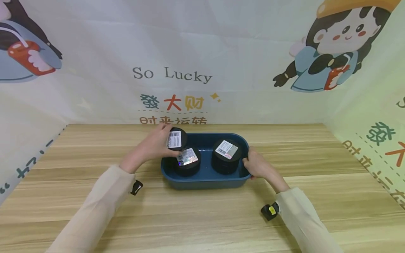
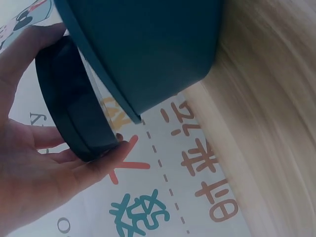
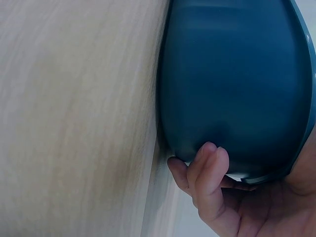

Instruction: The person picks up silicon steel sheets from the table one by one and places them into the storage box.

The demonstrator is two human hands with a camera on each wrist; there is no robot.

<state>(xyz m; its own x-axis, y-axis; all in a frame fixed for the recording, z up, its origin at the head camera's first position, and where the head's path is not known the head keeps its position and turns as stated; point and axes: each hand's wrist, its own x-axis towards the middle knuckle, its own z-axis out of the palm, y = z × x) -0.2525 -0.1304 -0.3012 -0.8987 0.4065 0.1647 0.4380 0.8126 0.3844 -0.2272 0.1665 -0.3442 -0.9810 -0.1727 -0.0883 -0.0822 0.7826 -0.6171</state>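
A dark blue oblong tub (image 1: 205, 184) stands on the table. Inside it are two black round containers: one on the left (image 1: 188, 171) and one on the right (image 1: 225, 166), both with white barcode labels on top. My left hand (image 1: 156, 144) holds a third, labelled black round container (image 1: 175, 139) above the tub's back left rim. In the left wrist view, fingers and thumb of that hand span this container (image 2: 74, 98) close beside the tub wall (image 2: 148, 54). My right hand (image 1: 258, 164) grips the tub's right end, fingers curled against its outer wall (image 3: 232, 89).
The wood-grain table (image 1: 202, 218) reaches back to a white printed cloth (image 1: 240, 95) with lettering and cartoon figures, which also lines both sides. A small black device is worn at the left wrist (image 1: 136, 187) and another at the right wrist (image 1: 270, 211).
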